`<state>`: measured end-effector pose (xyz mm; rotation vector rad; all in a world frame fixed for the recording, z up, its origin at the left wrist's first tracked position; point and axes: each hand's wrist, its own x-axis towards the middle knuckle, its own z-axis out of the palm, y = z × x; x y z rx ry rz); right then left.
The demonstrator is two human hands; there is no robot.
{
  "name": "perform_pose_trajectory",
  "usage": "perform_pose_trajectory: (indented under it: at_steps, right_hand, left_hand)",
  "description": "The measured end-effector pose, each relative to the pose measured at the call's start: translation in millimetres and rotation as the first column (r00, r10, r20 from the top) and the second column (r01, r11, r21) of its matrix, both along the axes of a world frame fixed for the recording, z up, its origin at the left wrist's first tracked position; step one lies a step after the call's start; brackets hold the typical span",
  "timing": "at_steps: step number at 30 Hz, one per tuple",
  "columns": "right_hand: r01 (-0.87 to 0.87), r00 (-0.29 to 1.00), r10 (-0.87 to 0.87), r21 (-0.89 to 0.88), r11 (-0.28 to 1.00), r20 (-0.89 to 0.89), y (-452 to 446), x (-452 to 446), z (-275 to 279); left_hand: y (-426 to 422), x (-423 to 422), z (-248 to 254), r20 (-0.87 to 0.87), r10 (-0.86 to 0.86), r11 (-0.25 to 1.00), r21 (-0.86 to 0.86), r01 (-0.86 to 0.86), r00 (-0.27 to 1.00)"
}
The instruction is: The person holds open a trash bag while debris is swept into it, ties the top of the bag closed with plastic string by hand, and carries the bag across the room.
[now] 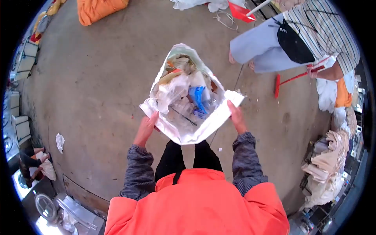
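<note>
A white bag is pinched at its rim by left hand and right hand, above broad floor. Crumpled plastic is enclosed.

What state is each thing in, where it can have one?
White bag, mouth open, rubbish inside.
Left hand, gripping bag's left edge.
Right hand, gripping bag's right edge.
Blue wrapper, crumpled, in bag.
Red broom, held in another person's hand.
Orange cloth, bunched on the floor.
White scrap, crumpled, on floor.
Beige cloths, heaped.
Round door, cannot tell whether open.
</note>
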<state>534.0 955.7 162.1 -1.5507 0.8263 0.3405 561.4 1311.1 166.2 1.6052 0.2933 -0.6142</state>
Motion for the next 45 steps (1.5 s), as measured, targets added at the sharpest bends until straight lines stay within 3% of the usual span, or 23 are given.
perform_pose_trajectory:
  at_steps: [2, 3, 4, 6, 7, 9, 10, 12, 16, 18, 23, 25, 27, 30, 31, 34, 35, 37, 38, 39, 40, 42, 45]
  right_hand:
    - [-0.139, 0.968, 0.131, -0.02, 0.99, -0.215, -2.9, -3.8, -73.0]
    - [-0.488, 0.87, 0.415, -0.343, 0.802, -0.268, -12.0, -20.3, -159.2]
    - [-0.544, 0.835, 0.518, -0.428, 0.722, -0.187, -2.6, -28.1, -188.7]
    - [-0.282, 0.882, 0.2, -0.136, 0.95, -0.427, 16.9, -17.9, -182.7]
    - [-0.452, 0.847, 0.349, -0.198, 0.87, -0.4, 18.0, -9.4, -170.3]
    - [-0.654, 0.751, 0.544, -0.302, 0.694, -0.375, 30.9, -8.2, -144.7]
    - [-0.637, 0.765, 0.53, -0.31, 0.706, -0.366, 28.7, -8.5, -152.4]
    - [-0.456, 0.886, 0.344, -0.447, 0.77, -0.312, 20.2, -30.5, -157.5]
    - [-0.372, 0.916, 0.257, -0.407, 0.835, -0.309, 5.7, -43.8, -151.3]
    - [-0.46, 0.868, 0.305, -0.408, 0.789, -0.391, 2.8, -39.1, -138.3]
    - [-0.475, 0.849, 0.345, -0.296, 0.828, -0.4, -2.8, -15.0, -145.1]
    - [-0.369, 0.929, 0.357, -0.296, 0.881, -0.095, -9.0, -3.0, -145.3]
    - [-0.352, 0.932, 0.36, -0.372, 0.859, -0.051, -34.5, 33.3, -141.4]
    - [-0.223, 0.945, 0.293, -0.374, 0.9, 0.142, -65.3, 83.2, -122.1]
    - [-0.04, 0.791, 0.33, -0.495, 0.868, 0.515, -77.3, 76.4, -111.0]
    - [-0.149, 0.987, 0.154, -0.078, 0.986, 0.056, -110.7, 64.6, -41.2]
    - [-0.105, 0.993, 0.109, -0.077, 0.991, 0.041, -108.9, 58.9, -38.5]
    - [-0.073, 0.92, 0.201, -0.358, 0.931, 0.337, -94.4, 41.7, -39.0]
    - [-0.084, 0.951, 0.193, -0.399, 0.913, 0.241, -90.8, 47.2, -19.9]
    - [-0.25, 0.966, 0.255, -0.397, 0.883, -0.041, -86.9, 47.1, -24.0]
    - [-0.182, 0.981, 0.151, -0.317, 0.931, -0.119, -84.5, 47.5, -13.3]
    - [0.027, 0.998, -0.043, -0.295, 0.955, -0.046, -84.5, 57.3, 18.7]
    - [0.137, 0.989, -0.147, -0.362, 0.922, 0.001, -65.5, 49.6, 17.0]
  left_hand:
    - [12.1, -3.0, -82.1, -0.196, -0.152, 0.941, 0.271, 0.202, 0.969]
    - [16.8, -8.6, -124.0, -0.25, -0.205, 0.894, 0.347, 0.285, 0.946]
    - [22.2, -20.0, -158.9, -0.309, -0.194, 0.894, 0.334, 0.297, 0.931]
    - [23.8, -25.8, -190.8, -0.434, -0.126, 0.946, 0.219, 0.24, 0.892]
    - [14.9, -26.1, -187.2, -0.438, -0.151, 0.938, 0.219, 0.268, 0.886]
    - [12.5, -39.3, -178.3, -0.235, -0.533, 0.592, 0.582, 0.557, 0.813]
    - [10.8, -36.1, -179.3, -0.225, -0.548, 0.582, 0.589, 0.561, 0.805]
    - [12.5, -50.2, -171.4, -0.3, -0.017, 0.962, 0.257, 0.098, 0.954]
    - [22.6, -34.0, -158.0, -0.293, -0.2, 0.916, 0.284, 0.285, 0.935]
    - [9.0, -21.1, -138.1, -0.382, -0.221, 0.828, 0.413, 0.379, 0.897]
    - [-32.6, -1.9, -135.1, -0.267, -0.069, 0.882, 0.435, 0.184, 0.961]
    - [-44.0, 6.9, -136.3, -0.207, 0.002, 0.9, 0.428, 0.089, 0.978]
    - [-70.1, 36.2, -127.5, -0.161, 0.169, 0.918, 0.384, -0.096, 0.972]
    - [-113.0, 86.4, -45.3, -0.076, 0.197, 0.96, 0.219, -0.176, 0.978]
    - [-118.6, 87.7, -30.9, -0.072, 0.174, 0.968, 0.196, -0.157, 0.982]
    - [-142.2, 95.8, 0.9, -0.095, 0.175, 0.965, 0.213, -0.152, 0.98]
    - [-132.5, 96.4, -2.0, -0.141, 0.078, 0.972, 0.231, -0.044, 0.987]
    - [-138.3, 92.7, 7.3, -0.139, 0.06, 0.984, 0.177, -0.035, 0.989]
    - [-145.9, 94.8, 12.8, -0.126, 0.101, 0.989, 0.123, -0.085, 0.987]
    - [-147.4, 97.1, 18.6, -0.186, 0.055, 0.987, 0.156, -0.025, 0.981]
    - [-149.1, 101.3, 25.9, -0.247, 0.014, 0.981, 0.19, 0.035, 0.969]
    - [-146.7, 112.3, 32.9, -0.341, -0.064, 0.968, 0.205, 0.141, 0.938]
    - [-138.4, 117.0, 24.5, -0.385, -0.145, 0.969, 0.129, 0.208, 0.912]
